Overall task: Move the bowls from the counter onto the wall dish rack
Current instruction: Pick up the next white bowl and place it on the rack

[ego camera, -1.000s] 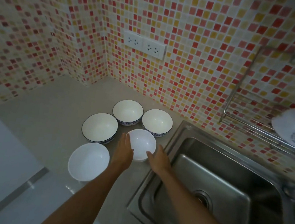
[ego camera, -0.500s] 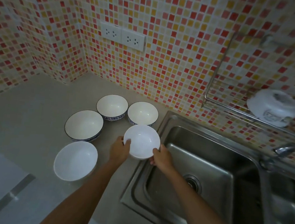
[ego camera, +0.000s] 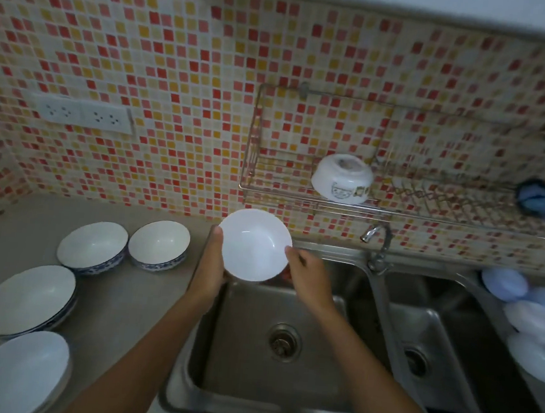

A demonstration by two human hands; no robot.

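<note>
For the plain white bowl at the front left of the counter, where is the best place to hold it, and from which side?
Grip the plain white bowl by its rim, probably from above at the right edge. It sits upright and open, and that side faces bare counter, while the blue-rimmed bowl crowds its far side.

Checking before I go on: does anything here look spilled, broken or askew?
Nothing stands out. The white bowl is held level over the sink by both hands; the bowl on the rack sits upside down, as if draining.
</note>
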